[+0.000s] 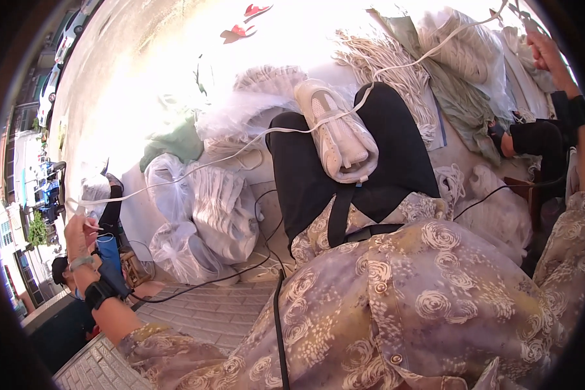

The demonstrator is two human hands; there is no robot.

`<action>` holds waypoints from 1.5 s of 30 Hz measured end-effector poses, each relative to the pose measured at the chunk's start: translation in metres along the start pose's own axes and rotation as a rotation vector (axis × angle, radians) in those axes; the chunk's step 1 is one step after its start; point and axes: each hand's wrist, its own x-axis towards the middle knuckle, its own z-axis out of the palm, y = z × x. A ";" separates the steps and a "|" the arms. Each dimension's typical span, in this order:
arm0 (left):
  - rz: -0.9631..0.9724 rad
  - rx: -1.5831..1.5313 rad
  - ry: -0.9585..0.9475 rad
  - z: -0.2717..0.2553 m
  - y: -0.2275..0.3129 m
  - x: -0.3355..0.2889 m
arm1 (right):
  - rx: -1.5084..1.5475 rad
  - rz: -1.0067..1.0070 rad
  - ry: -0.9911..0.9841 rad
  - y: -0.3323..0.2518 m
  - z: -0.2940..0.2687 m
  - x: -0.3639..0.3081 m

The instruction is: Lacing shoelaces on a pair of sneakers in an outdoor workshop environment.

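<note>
Your left hand [79, 235] pinches the white lace [289, 130]; whether your right hand [545, 53] grips it too, I cannot tell. The pale shoe [335, 133] rests on your lap [400, 140]: best brace it there, pulling both sides evenly.

At the right hand [547, 57], the fingertips and the white lace's [286, 130] end are too unclear to tell.
</note>
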 end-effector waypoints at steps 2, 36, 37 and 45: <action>-0.087 0.037 -0.369 0.099 0.026 -0.054 | 0.171 -0.033 -0.182 0.004 0.146 -0.027; 1.270 0.159 -0.292 0.434 0.151 -0.181 | 0.610 -0.362 -0.134 -0.061 0.417 -0.059; 1.267 0.167 -0.294 0.433 0.151 -0.181 | 0.609 -0.362 -0.135 -0.060 0.418 -0.059; 1.044 -0.165 -0.244 0.426 0.148 -0.184 | 0.307 -0.745 0.026 -0.072 0.421 -0.057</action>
